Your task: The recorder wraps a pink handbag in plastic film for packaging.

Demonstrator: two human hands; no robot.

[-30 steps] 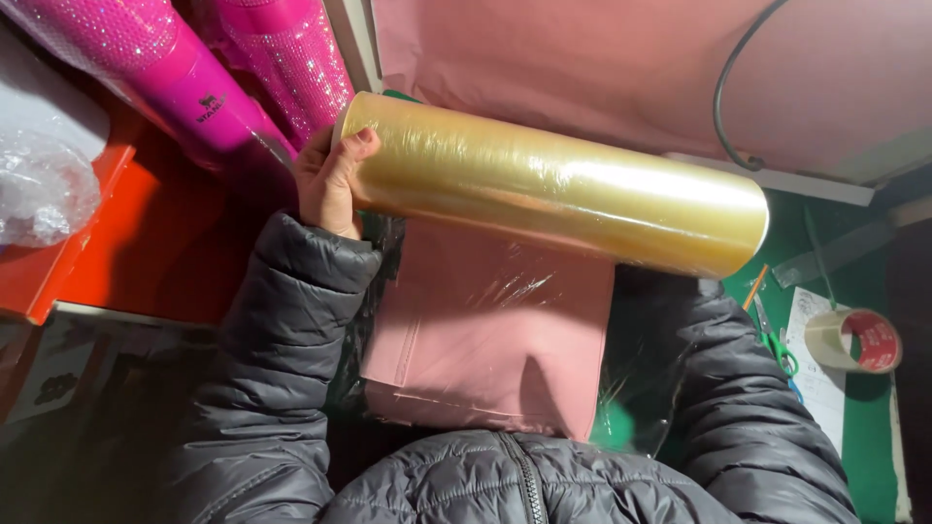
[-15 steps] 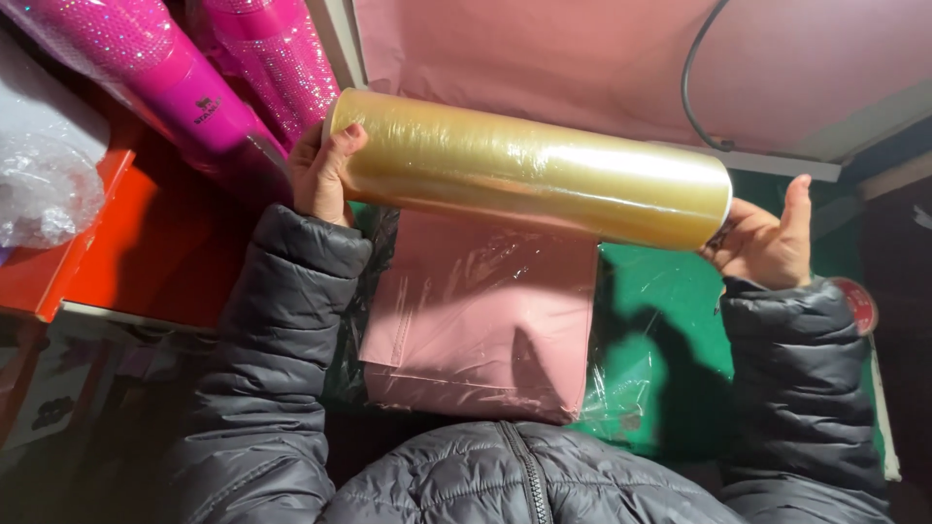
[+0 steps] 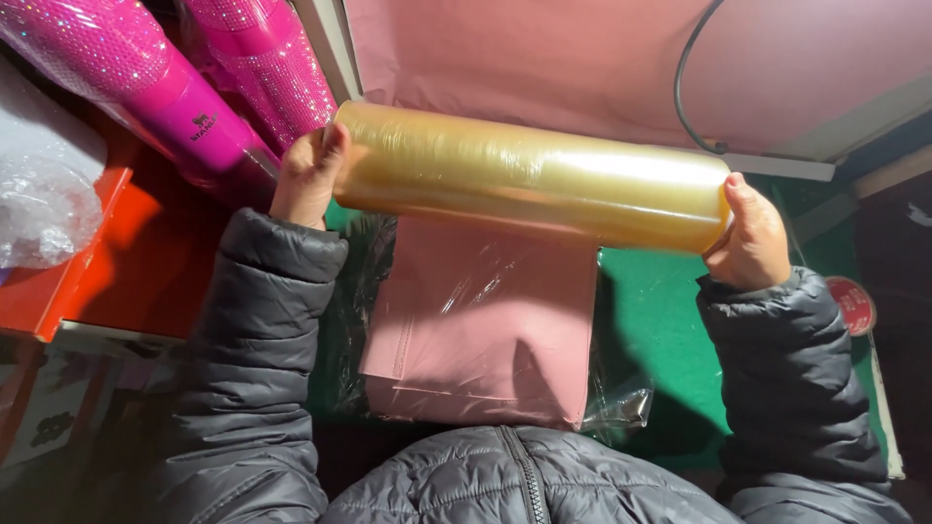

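Note:
A long roll of clear yellowish plastic wrap [image 3: 529, 175] is held level across the middle of the view. My left hand [image 3: 306, 180] grips its left end and my right hand [image 3: 749, 238] grips its right end. Film runs down from the roll over a flat pink package [image 3: 481, 325] that lies on the green surface [image 3: 660, 330] just below. Loose film bunches at the package's lower right corner. Both arms wear a dark puffy jacket.
Two glittery magenta rolls [image 3: 165, 87] lean at the top left over a red tray [image 3: 68, 262] with crumpled clear plastic [image 3: 39, 213]. A large pink sheet [image 3: 582, 58] with a black cable [image 3: 684, 92] lies behind. A roll of tape [image 3: 854, 303] sits at the right.
The roll has shifted slightly left and lower. My right hand, hidden a second ago, has come into view at the roll's right end.

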